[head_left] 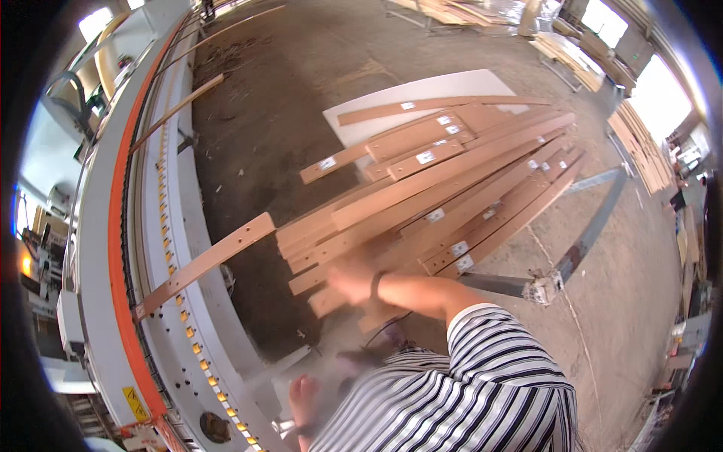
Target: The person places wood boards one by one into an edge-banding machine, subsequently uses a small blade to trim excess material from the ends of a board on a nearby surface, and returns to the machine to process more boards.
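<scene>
My right hand [352, 280], smeared by motion, reaches over the near ends of several long brown wooden boards [422, 192]. Whether its fingers grip a board cannot be made out. A dark band circles that wrist. Lower down, my left hand [303, 395] is beside the machine's near side, its fingers curled in and no object visible in them. The boards lie fanned in a loose stack, some with drilled holes and white labels [435, 215]. A single drilled board [207, 265] lies across the machine bed [188, 331], its right end sticking out toward the stack.
Along the left runs a long machine with an orange rail [124, 301] and a row of yellow pieces. More strips [181, 109] rest across its far part. A white panel [346, 124] lies under the stack. A dark metal frame [587, 233] juts out right; other board piles [640, 143] stand beyond.
</scene>
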### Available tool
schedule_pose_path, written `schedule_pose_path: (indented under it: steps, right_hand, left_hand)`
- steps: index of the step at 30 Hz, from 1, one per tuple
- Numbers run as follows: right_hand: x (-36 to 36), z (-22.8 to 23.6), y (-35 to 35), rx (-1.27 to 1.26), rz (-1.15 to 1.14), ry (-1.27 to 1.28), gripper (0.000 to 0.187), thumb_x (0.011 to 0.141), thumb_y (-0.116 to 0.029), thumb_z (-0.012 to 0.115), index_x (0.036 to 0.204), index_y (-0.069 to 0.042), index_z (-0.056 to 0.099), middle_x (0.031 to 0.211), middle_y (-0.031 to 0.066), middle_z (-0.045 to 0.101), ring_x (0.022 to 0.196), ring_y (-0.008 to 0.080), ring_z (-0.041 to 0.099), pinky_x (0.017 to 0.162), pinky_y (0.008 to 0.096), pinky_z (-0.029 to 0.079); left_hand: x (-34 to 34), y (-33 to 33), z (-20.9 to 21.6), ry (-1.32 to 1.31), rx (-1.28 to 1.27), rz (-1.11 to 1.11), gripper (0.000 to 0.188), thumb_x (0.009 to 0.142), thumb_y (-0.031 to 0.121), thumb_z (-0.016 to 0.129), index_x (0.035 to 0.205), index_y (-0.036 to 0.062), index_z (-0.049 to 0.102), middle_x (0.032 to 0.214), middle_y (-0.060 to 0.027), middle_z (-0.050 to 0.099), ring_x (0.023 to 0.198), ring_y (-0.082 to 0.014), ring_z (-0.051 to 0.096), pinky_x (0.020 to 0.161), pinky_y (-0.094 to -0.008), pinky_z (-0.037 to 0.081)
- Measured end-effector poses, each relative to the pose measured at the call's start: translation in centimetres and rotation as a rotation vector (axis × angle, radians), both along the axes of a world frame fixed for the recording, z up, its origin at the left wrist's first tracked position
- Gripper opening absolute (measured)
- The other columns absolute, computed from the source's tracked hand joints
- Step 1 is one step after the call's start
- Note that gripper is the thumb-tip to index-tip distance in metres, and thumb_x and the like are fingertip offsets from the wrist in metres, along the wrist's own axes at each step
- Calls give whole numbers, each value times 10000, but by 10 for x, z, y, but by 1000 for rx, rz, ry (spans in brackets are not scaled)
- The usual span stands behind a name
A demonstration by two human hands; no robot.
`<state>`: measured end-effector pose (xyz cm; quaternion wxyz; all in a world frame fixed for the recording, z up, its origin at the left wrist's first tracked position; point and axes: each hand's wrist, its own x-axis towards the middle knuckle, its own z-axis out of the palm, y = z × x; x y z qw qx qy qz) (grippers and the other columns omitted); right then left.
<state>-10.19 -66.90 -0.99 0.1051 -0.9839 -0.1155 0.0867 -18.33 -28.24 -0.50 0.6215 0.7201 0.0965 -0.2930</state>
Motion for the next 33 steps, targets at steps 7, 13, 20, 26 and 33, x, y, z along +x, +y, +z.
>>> schedule_pose_path:
  steps: [7, 13, 20, 26, 33]
  right_hand:
    - [-44, 91, 143, 580, 329, -217, 550, 665, -233, 778, 1127, -40, 550, 1066, 156, 562, 1052, 335, 551, 811, 484, 472]
    - [-69, 119, 26, 388, 196, 366, 624, 718, -461, 758, 1105, -10, 567, 1031, 220, 657, 975, 372, 646, 788, 467, 518]
    - [-120, 71, -51, 65, 75, 486, 669, 651, -409, 771, 1115, -7, 505, 1023, 279, 657, 983, 442, 630, 838, 486, 511]
    - [-100, 102, 47, 63, 203, 414, 614, 656, -470, 732, 1030, -30, 525, 865, 250, 679, 843, 433, 664, 745, 500, 528]
    - [-82, 135, 112, 81, 314, 321, 600, 684, -486, 725, 1000, -14, 529, 721, 249, 657, 712, 410, 678, 645, 488, 545]
  left_hand:
    - [20, 15, 13, 35, -685, 451, 339, 1016, 263, 527, 1267, 36, 538, 1202, -69, 568, 1058, -176, 588, 899, -346, 501]
    - [67, 127, 71, -533, -80, 778, 256, 948, 236, 649, 1125, 52, 624, 860, -1, 606, 743, -134, 611, 643, -303, 529]
    - [92, 255, 40, -440, -76, 1237, 294, 938, 293, 651, 924, 0, 667, 798, -44, 678, 670, -172, 661, 582, -293, 522]
    - [116, 288, 6, -298, 485, 1060, 440, 771, 491, 788, 840, 62, 714, 798, -47, 683, 647, -183, 636, 525, -341, 481]
    - [144, 282, 8, -271, 632, 1131, 473, 740, 489, 788, 814, 27, 722, 745, -85, 693, 644, -188, 654, 573, -331, 507]
